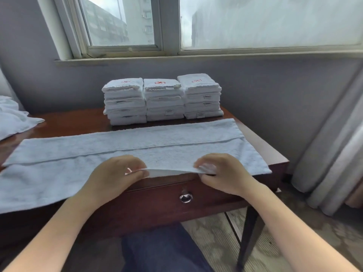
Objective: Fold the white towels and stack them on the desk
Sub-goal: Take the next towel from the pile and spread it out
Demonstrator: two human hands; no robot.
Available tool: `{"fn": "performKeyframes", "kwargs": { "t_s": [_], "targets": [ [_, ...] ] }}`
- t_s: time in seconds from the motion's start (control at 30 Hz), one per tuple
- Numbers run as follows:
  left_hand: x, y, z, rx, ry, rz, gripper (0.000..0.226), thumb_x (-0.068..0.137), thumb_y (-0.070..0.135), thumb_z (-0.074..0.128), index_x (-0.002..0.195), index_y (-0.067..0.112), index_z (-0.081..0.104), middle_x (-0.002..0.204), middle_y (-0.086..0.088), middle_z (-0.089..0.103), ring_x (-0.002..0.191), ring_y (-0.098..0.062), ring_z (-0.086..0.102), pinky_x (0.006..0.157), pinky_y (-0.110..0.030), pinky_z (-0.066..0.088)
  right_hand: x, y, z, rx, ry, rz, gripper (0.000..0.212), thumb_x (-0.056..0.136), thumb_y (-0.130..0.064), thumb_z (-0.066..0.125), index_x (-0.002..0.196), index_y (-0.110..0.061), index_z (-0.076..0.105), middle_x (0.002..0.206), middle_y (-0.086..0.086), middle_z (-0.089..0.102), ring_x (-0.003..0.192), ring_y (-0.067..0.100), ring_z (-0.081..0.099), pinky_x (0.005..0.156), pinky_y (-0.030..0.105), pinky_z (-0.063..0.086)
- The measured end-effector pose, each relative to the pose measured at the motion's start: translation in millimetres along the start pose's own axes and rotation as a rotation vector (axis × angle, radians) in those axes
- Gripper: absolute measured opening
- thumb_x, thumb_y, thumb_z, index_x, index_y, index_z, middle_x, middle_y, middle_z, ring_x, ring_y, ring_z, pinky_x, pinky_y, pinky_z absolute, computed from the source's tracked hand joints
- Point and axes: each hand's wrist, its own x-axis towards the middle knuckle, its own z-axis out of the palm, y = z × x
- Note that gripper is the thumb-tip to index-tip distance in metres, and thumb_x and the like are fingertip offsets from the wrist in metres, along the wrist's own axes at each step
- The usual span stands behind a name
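L hand & R hand pinch towel near edge.

I see three stacks of folded towels blocking the far middle of the counter. Bare wood lies open on either side of them. A crumpled white cloth heap crowds the far left, and a flat towel covers the front.

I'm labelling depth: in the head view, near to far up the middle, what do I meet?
Drawer knob, left hand and right hand, the spread towel they pinch, folded towel stacks, window sill.
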Motion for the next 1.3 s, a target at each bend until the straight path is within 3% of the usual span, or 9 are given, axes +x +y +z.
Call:
{"fn": "performKeyframes", "kwargs": {
  "t_s": [0.17, 0.3, 0.5, 0.73, 0.87, 0.93, 1.1, 1.17, 1.3],
  "targets": [
    [22.0, 8.4, 5.7, 0.216, 0.143, -0.14, 0.021, 0.1, 0.037, 0.049, 0.102, 0.027, 0.067, 0.101, 0.006, 0.068, 0.095, -0.021, 0.063, 0.072, -0.035, 0.046, 9.3, 6.1, -11.8, -0.135, 0.294, 0.107, 0.024, 0.074, -0.01, 0.068, 0.095, -0.022, 0.073, 0.094, -0.011, 0.073, 0.091, 0.015, 0.066, 0.07, 0.033, 0.054],
    [42.8, 6.3, 14.7, 0.287, 0.268, -0.16, 0.022, 0.101, 0.028, 0.047, 0.102, 0.018, 0.066, 0.1, -0.004, 0.067, 0.086, -0.033, 0.064, 0.066, -0.038, 0.044, 22.8, 13.6, -19.5, -0.128, 0.436, 0.14, 0.022, 0.074, -0.004, 0.067, 0.09, -0.019, 0.073, 0.095, -0.009, 0.07, 0.087, 0.015, 0.063, 0.062, 0.025, 0.044],
    [86.7, -8.8, 20.7, 0.365, 0.405, -0.068, 0.021, 0.098, 0.015, 0.05, 0.09, 0.006, 0.066, 0.079, -0.013, 0.06, 0.071, -0.04, 0.06, 0.06, -0.047, 0.044, 63.0, 30.6, -37.7, -0.268, 0.443, 0.256, 0.035, 0.078, -0.001, 0.054, 0.098, -0.022, 0.074, 0.1, -0.006, 0.071, 0.095, 0.023, 0.063, 0.065, 0.031, 0.046],
    [151.2, -38.2, 26.4, 0.448, 0.362, 0.008, 0.025, 0.089, 0.019, 0.045, 0.078, 0.007, 0.064, 0.072, -0.012, 0.059, 0.065, -0.037, 0.059, 0.06, -0.043, 0.044, 136.1, 58.5, -48.5, -0.817, 0.174, 0.321, 0.021, 0.075, -0.002, 0.054, 0.08, -0.022, 0.059, 0.068, -0.001, 0.053, 0.08, 0.026, 0.058, 0.078, 0.036, 0.028],
    [178.6, -59.4, 48.3, 0.416, 0.17, -0.023, 0.025, 0.099, 0.019, 0.045, 0.095, 0.013, 0.069, 0.089, -0.007, 0.064, 0.085, -0.033, 0.06, 0.077, -0.045, 0.046, 162.9, 77.1, -31.2, -0.892, -0.103, 0.408, 0.031, 0.081, -0.007, 0.052, 0.105, -0.024, 0.061, 0.103, 0.0, 0.06, 0.11, 0.024, 0.049, 0.114, 0.052, 0.013],
    [182.7, -66.5, 60.0, 0.32, 0.067, -0.071, 0.024, 0.1, 0.023, 0.045, 0.11, 0.021, 0.067, 0.102, 0.0, 0.063, 0.097, -0.025, 0.057, 0.085, -0.042, 0.044, 165.7, 79.8, -14.0, -0.831, -0.116, 0.372, 0.039, 0.085, -0.009, 0.047, 0.12, -0.024, 0.056, 0.115, 0.0, 0.058, 0.12, 0.025, 0.047, 0.115, 0.061, -0.003],
    [179.5, -78.6, 63.8, 0.122, 0.077, -0.066, 0.023, 0.096, 0.022, 0.054, 0.112, 0.028, 0.069, 0.095, 0.008, 0.059, 0.096, -0.016, 0.053, 0.082, -0.037, 0.046, 161.1, 73.1, 28.3, -0.295, -0.192, 0.306, 0.049, 0.099, -0.029, 0.031, 0.146, -0.021, 0.038, 0.154, 0.003, 0.037, 0.144, 0.018, 0.026, 0.12, 0.047, 0.002],
    [178.4, -79.0, 62.5, 0.102, 0.072, -0.062, 0.024, 0.097, 0.024, 0.053, 0.113, 0.029, 0.07, 0.095, 0.008, 0.058, 0.097, -0.015, 0.052, 0.082, -0.036, 0.045, 157.8, 76.4, 34.1, -0.269, -0.228, 0.322, 0.055, 0.1, -0.04, 0.025, 0.153, -0.024, 0.027, 0.163, 0.002, 0.018, 0.15, 0.015, 0.01, 0.122, 0.046, -0.002],
    [178.0, -78.5, 63.4, 0.077, 0.082, -0.055, 0.024, 0.097, 0.034, 0.053, 0.114, 0.032, 0.071, 0.095, 0.012, 0.057, 0.096, -0.011, 0.05, 0.081, -0.033, 0.043, 156.2, 79.6, 35.0, -0.26, -0.196, 0.319, 0.056, 0.1, -0.043, 0.024, 0.154, -0.027, 0.024, 0.164, 0.0, 0.015, 0.15, 0.013, 0.006, 0.121, 0.044, -0.004]
  ]
}}
